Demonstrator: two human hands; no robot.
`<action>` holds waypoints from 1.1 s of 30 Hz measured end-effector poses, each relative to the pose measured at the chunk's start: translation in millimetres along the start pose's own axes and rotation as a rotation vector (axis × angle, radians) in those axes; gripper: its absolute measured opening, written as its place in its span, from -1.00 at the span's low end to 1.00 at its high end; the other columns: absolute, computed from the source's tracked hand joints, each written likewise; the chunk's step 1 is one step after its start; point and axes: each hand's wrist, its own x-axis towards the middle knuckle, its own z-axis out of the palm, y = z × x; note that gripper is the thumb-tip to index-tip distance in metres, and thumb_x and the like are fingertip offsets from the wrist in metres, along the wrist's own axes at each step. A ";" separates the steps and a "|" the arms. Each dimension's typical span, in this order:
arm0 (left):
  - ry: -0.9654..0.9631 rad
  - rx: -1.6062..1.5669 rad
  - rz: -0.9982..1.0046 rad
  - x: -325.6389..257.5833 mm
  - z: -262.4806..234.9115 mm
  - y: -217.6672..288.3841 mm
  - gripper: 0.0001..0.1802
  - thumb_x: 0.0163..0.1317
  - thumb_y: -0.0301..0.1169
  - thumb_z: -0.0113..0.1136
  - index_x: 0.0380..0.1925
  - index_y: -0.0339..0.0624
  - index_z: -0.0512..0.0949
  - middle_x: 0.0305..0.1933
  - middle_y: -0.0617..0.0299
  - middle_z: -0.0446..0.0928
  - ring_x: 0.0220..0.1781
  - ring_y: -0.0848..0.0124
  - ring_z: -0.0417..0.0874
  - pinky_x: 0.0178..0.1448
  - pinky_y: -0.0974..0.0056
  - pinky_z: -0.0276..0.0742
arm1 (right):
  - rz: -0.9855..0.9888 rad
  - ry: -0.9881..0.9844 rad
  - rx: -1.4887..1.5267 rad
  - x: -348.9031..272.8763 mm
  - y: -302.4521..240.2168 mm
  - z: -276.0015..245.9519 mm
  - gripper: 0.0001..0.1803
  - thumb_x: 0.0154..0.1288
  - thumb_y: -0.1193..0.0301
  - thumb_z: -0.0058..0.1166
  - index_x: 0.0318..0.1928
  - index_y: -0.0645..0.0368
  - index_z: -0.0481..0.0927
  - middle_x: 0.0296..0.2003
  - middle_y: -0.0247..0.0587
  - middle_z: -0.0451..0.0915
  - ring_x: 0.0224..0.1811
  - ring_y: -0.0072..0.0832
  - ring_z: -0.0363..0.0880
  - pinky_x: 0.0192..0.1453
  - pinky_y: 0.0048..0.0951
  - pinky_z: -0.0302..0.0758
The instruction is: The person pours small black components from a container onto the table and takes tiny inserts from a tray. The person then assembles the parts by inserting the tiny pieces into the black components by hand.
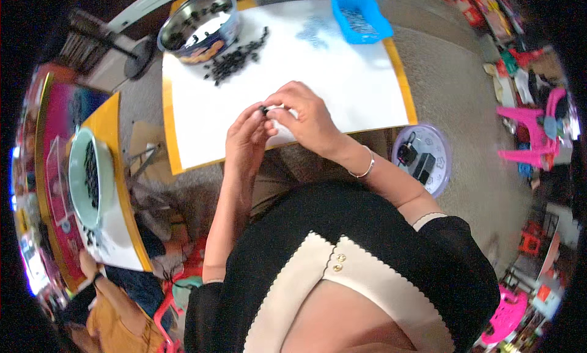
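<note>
Both hands meet above the near edge of a white-topped table (342, 90) with a yellow rim. My left hand (246, 139) and my right hand (302, 114) pinch one small black part (265, 110) between their fingertips. A silver bracelet circles my right wrist. Beyond the hands, a loose pile of small black parts (235, 58) lies on the white top. At the far left corner stands a round metal tin (199, 26) with more black parts inside. A blue plastic basket (358, 15) sits at the far right corner.
A second yellow-rimmed table (119, 194) at the left carries a pale green bowl (85, 176) of black parts, with another person's hand (88, 267) near it. A round lilac tray (428, 160) with dark items lies on the floor to the right. Pink plastic chairs (529, 136) stand further right.
</note>
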 end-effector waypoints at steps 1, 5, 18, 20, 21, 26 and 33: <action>0.011 0.004 0.022 0.8 -2.6 0.5 -0.69 0.29 -0.47 0.02 -0.01 -0.41 0.41 -0.27 0.05 0.54 -0.33 0.43 0.58 -0.22 0.38 0.59 | 0.010 0.010 -0.010 -3.7 4.2 -3.9 -0.89 0.12 0.54 0.14 -0.29 0.25 0.59 -0.33 -0.18 0.51 -0.31 -0.44 0.49 -0.27 -0.50 0.47; 0.127 0.051 0.071 6.0 -6.2 8.6 -0.72 0.29 -0.48 0.02 -0.03 -0.39 0.41 -0.23 0.00 0.56 -0.38 0.44 0.59 -0.29 0.37 0.61 | 0.112 0.144 -0.291 -16.0 47.0 -48.1 -0.91 0.13 0.51 0.15 -0.32 0.21 0.59 -0.38 -0.22 0.52 -0.36 -0.44 0.49 -0.31 -0.47 0.45; 0.058 0.034 0.043 23.0 -15.8 -2.1 -0.75 0.30 -0.50 0.01 -0.06 -0.40 0.42 -0.24 0.01 0.54 -0.34 0.43 0.58 -0.24 0.35 0.59 | 0.179 0.293 -0.765 31.7 142.7 -82.4 -0.86 0.12 0.41 0.09 -0.30 0.13 0.63 -0.33 -0.15 0.58 -0.21 -0.23 0.52 -0.14 -0.26 0.45; 0.057 0.034 0.038 20.5 -15.0 -2.6 -0.75 0.29 -0.50 0.01 -0.06 -0.40 0.42 -0.24 0.01 0.54 -0.34 0.43 0.58 -0.24 0.35 0.59 | 0.204 0.281 -0.779 31.9 142.1 -80.5 -0.86 0.11 0.40 0.10 -0.30 0.12 0.62 -0.33 -0.15 0.58 -0.20 -0.24 0.52 -0.13 -0.25 0.45; 0.064 0.043 0.045 19.8 -12.8 -2.3 -0.75 0.29 -0.50 0.01 -0.06 -0.40 0.42 -0.24 0.01 0.54 -0.34 0.43 0.58 -0.23 0.36 0.59 | 0.256 0.301 -0.736 32.0 141.9 -81.6 -0.85 0.11 0.40 0.11 -0.29 0.13 0.62 -0.34 -0.15 0.59 -0.23 -0.27 0.54 -0.15 -0.29 0.46; 0.079 0.056 0.047 22.0 -13.0 -2.7 -0.73 0.29 -0.50 0.02 -0.05 -0.41 0.41 -0.23 0.01 0.53 -0.34 0.43 0.57 -0.22 0.36 0.58 | 0.331 0.359 -0.438 23.1 136.0 -86.0 -0.90 0.07 0.41 0.15 -0.38 0.14 0.59 -0.40 -0.12 0.56 -0.30 -0.19 0.54 -0.21 -0.20 0.46; 0.074 0.049 0.036 19.5 -11.0 -1.7 -0.72 0.30 -0.49 -0.01 -0.01 -0.40 0.38 -0.21 0.01 0.51 -0.31 0.42 0.56 -0.22 0.36 0.56 | 0.219 0.278 -0.490 7.1 121.9 -84.1 -0.85 0.12 0.45 0.09 -0.28 0.20 0.61 -0.36 -0.17 0.59 -0.32 -0.37 0.55 -0.19 -0.40 0.47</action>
